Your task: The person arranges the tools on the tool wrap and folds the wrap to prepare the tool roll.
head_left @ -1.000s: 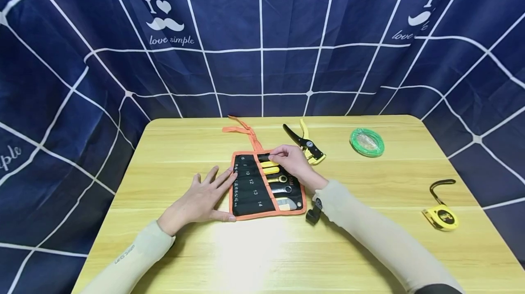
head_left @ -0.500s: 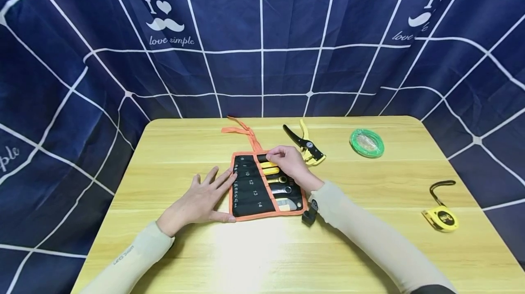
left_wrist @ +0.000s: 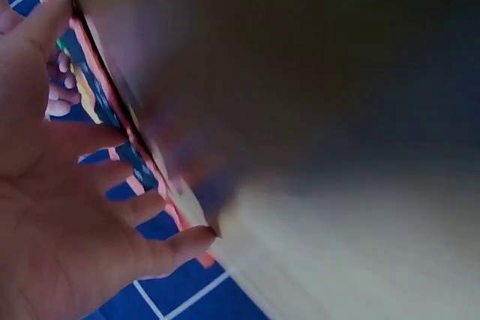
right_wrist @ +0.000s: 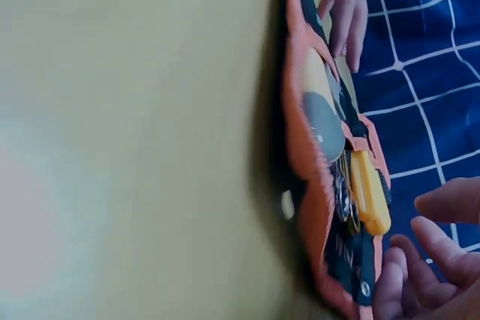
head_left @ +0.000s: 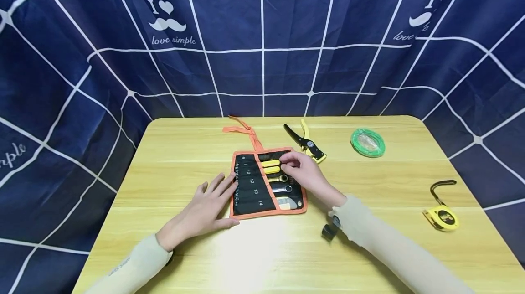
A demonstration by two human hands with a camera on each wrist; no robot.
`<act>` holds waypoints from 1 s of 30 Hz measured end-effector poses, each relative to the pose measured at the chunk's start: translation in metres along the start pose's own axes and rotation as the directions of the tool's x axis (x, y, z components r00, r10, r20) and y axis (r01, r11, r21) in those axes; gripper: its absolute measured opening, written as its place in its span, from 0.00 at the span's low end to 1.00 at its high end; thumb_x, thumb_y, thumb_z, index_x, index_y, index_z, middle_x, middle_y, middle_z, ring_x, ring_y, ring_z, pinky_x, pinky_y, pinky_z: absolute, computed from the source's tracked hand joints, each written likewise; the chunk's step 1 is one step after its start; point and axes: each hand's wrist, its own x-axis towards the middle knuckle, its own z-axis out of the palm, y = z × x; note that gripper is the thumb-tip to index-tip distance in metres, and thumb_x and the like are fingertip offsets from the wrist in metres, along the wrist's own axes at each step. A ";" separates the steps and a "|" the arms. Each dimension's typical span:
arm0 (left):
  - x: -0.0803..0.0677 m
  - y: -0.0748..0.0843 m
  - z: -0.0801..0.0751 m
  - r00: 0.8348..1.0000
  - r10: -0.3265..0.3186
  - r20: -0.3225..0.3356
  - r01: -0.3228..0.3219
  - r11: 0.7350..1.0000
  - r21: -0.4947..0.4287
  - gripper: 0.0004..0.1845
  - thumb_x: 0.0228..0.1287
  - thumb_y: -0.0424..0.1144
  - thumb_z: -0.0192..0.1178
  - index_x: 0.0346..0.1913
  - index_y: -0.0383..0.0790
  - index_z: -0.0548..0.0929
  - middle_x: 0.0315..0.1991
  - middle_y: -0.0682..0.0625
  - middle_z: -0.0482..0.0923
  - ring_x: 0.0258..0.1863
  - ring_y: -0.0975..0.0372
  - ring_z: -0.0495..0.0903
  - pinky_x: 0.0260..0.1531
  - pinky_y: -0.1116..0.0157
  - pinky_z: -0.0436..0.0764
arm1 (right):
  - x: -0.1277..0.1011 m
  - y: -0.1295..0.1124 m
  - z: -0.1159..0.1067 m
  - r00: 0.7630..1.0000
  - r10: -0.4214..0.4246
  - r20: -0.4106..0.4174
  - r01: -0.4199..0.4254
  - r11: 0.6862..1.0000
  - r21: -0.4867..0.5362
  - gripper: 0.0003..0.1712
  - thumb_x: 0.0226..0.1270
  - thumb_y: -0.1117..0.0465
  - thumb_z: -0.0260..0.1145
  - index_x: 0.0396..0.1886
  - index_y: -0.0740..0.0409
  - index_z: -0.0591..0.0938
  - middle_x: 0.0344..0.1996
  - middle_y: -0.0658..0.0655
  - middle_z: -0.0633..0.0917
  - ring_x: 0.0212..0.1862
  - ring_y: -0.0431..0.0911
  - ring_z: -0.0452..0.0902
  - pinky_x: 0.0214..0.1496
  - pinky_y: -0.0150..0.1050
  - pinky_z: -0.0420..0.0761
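1. Wooden table [head_left: 172, 148]: an unrolled tool roll [head_left: 251, 189], black with orange edging, lies flat at its middle. The numbered pockets face up and the orange tie strap [head_left: 245, 131] trails toward the far edge.
2. Left hand [head_left: 209, 206]: fingers straight and spread, lying flat with the tips on the roll's left edge, clamped on nothing. If that pressure eases, the roll could slide or bunch while the other hand works.
3. Right hand [head_left: 305, 173]: over the roll's right half, with its fingertips at the yellow-handled tools [head_left: 270, 166]. Whether it actually pinches one, I cannot tell. A tug at an angle could drag the whole roll, or snag a handle in its pocket.
4. Wrenches [head_left: 282, 184] sit loose in the pockets. Lifting the flap risks spilling them.
5. The wire stripper [head_left: 305, 141] is just beyond the right hand, and a knuckle could knock it.
6. The green wire coil [head_left: 367, 142] and yellow tape measure [head_left: 442, 216] are well apart from both hands, so low risk.
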 end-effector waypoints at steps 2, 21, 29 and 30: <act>-0.003 0.006 0.002 0.999 -0.013 -0.041 0.012 1.000 -0.019 0.47 0.72 0.64 0.70 0.81 0.33 0.72 0.84 0.36 0.60 0.80 0.38 0.61 0.63 0.30 0.70 | -0.013 0.003 -0.006 0.999 -0.012 0.029 0.012 1.000 0.015 0.11 0.75 0.67 0.72 0.53 0.63 0.89 0.41 0.55 0.89 0.42 0.47 0.83 0.45 0.38 0.82; -0.008 0.046 0.021 0.911 -0.366 -0.190 0.229 0.832 -0.505 0.28 0.50 0.24 0.76 0.58 0.37 0.89 0.51 0.51 0.75 0.47 0.58 0.73 0.47 0.59 0.77 | -0.087 0.025 -0.035 0.966 0.020 0.257 -0.013 1.000 -0.028 0.17 0.70 0.63 0.77 0.57 0.59 0.88 0.33 0.52 0.84 0.29 0.44 0.77 0.31 0.35 0.78; -0.009 0.058 0.027 0.865 -0.472 -0.169 0.297 0.755 -0.585 0.31 0.46 0.25 0.71 0.59 0.40 0.86 0.51 0.50 0.72 0.52 0.56 0.70 0.54 0.54 0.76 | -0.088 0.030 -0.025 0.968 -0.017 0.251 -0.003 0.997 0.078 0.13 0.65 0.72 0.78 0.50 0.63 0.90 0.35 0.55 0.90 0.37 0.46 0.85 0.41 0.33 0.85; -0.010 0.059 0.028 0.864 -0.473 -0.171 0.299 0.757 -0.581 0.30 0.48 0.25 0.71 0.59 0.40 0.86 0.52 0.50 0.72 0.54 0.56 0.70 0.57 0.53 0.76 | -0.088 0.030 -0.025 0.973 -0.006 0.230 -0.014 0.996 0.085 0.11 0.66 0.71 0.78 0.47 0.63 0.91 0.35 0.55 0.90 0.37 0.46 0.86 0.41 0.34 0.85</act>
